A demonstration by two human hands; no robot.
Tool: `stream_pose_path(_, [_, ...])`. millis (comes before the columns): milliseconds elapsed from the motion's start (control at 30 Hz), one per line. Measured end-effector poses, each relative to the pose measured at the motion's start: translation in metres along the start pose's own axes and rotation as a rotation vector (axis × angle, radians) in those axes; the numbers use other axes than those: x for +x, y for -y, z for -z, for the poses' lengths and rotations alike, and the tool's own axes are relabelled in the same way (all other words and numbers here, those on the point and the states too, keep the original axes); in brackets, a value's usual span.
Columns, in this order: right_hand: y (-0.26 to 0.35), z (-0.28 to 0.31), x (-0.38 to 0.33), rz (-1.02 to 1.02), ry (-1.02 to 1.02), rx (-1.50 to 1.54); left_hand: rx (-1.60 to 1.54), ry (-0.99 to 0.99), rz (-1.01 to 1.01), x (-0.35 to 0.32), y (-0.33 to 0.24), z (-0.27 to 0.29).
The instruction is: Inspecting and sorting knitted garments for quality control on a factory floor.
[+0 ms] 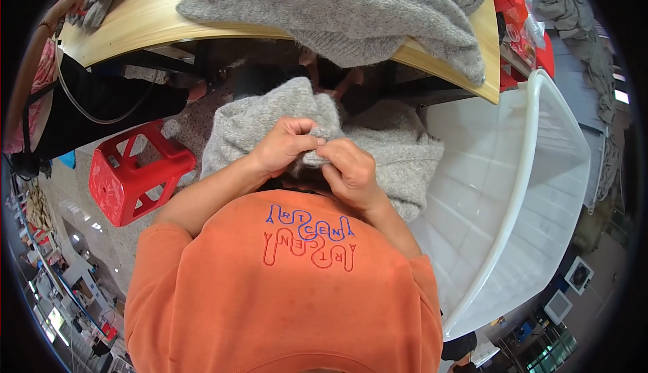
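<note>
A grey fuzzy knit garment [260,113] lies bunched over my lap. My left hand [287,147] pinches a gathered bit of its knit between thumb and fingers. Right against it, my right hand [349,169] grips the same bit, with fingertips pressed together. The two hands meet in front of my chest, and whatever small thing may sit between the fingertips is too hidden to make out. Part of the garment spreads to the right, past my right hand.
Ahead stands a wooden table [142,18] with more grey knitwear [337,8] hanging over its edge. A large white plastic bin [533,191] is close on my right. A red stool [138,170] stands to the left, near another person's arm [34,56]. Red items [513,5] sit at the far right.
</note>
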State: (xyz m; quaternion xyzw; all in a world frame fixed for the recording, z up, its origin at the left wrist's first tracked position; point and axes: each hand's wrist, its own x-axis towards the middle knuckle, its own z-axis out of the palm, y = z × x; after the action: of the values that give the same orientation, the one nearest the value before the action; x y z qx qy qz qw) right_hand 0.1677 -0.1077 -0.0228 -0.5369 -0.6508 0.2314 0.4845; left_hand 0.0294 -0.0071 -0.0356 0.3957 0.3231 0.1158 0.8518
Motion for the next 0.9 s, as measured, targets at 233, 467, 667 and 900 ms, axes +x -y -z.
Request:
stream_pose_path(233, [-0.005, -0.011, -0.006, 0.215, -0.036, -0.291, -0.160, -0.043, 0.074, -0.007, -0.001, -0.001])
stream_pose_path(467, [-0.005, -0.008, -0.004, 0.245, -0.184, -0.444, -0.156, -0.057, 0.012, -0.008, 0.002, -0.002])
stream_pose_path(667, [-0.004, -0.008, -0.002, 0.205, -0.101, -0.482, -0.050, -0.068, -0.071, -0.008, 0.007, 0.003])
stream_pose_path(900, [-0.006, -0.011, 0.003, 0.258, -0.116, -0.448, -0.182, -0.118, -0.034, -0.008, 0.002, -0.006])
